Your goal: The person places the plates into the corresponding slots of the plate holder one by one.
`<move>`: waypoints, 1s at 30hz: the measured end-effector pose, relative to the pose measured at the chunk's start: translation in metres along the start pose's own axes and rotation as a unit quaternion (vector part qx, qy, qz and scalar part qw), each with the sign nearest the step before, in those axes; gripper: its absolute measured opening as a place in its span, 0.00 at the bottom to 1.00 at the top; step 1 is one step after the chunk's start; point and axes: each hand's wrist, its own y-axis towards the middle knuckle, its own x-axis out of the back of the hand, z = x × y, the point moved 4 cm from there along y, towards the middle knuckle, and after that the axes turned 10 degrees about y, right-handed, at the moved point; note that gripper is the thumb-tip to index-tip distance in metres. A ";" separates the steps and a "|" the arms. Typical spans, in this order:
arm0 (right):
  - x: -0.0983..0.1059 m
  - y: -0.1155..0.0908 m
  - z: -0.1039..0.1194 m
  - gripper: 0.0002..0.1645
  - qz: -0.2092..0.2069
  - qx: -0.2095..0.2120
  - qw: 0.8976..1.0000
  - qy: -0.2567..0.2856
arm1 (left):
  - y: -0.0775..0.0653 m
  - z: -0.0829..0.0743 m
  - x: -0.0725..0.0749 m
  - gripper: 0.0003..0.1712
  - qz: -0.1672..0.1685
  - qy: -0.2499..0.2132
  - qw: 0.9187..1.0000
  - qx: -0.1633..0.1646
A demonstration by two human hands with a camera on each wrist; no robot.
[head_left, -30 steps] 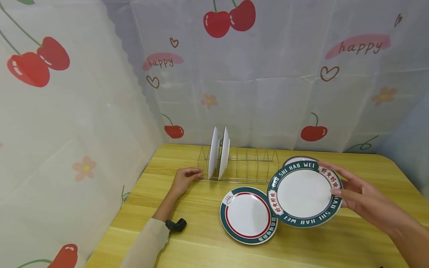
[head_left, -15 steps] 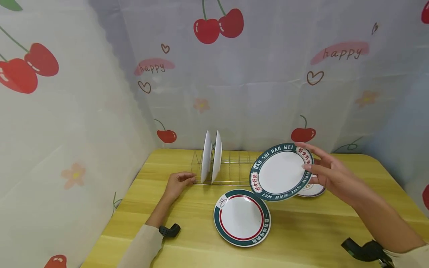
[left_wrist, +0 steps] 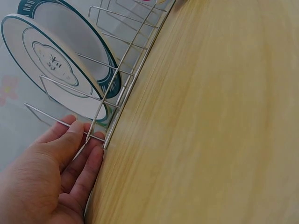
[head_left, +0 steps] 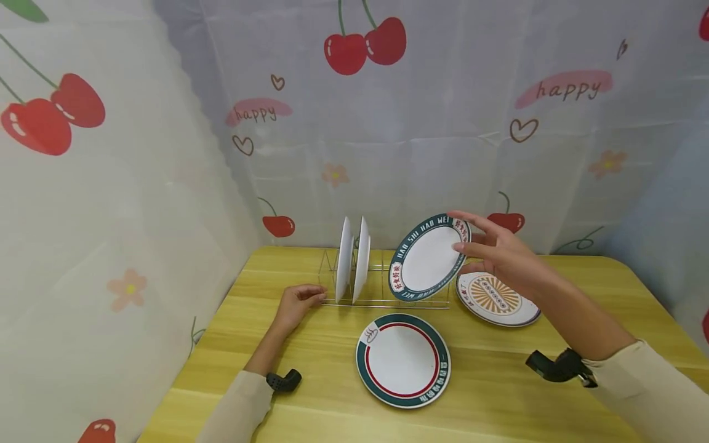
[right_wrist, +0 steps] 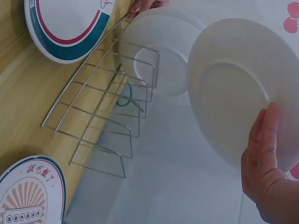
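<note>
My right hand grips the right rim of a white plate with a dark green lettered border, thumb on its face and fingers behind. The plate is tilted and held above the right half of a wire dish rack. In the right wrist view its plain white underside faces the camera. At the rack's left end my left hand pinches the end wire between thumb and fingers, as the left wrist view shows. Two plates stand upright in the rack's left slots, one a white plate with a thin green rim.
A plate with a green border and red ring lies on the wooden table in front of the rack. To the rack's right lies a plate with an orange sunburst. A cherry-print curtain hangs close behind the table.
My right hand has carried the green-bordered plate leftward and back, over the rack, tilting it steeper. The sunburst plate has come into fuller view. My left hand keeps its hold on the rack.
</note>
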 end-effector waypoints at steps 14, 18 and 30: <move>-0.027 0.054 -0.017 0.45 -0.003 -0.034 0.999 -0.038 | 0.001 -0.004 0.000 0.10 0.003 0.008 1.000 -0.002; -0.036 0.065 -0.020 0.45 -0.001 -0.037 0.997 -0.066 | 0.002 -0.004 0.001 0.10 0.001 0.008 1.000 -0.001; -0.053 0.096 -0.037 0.46 0.019 -0.030 0.990 -0.134 | -0.001 -0.002 0.002 0.09 -0.006 0.010 1.000 -0.003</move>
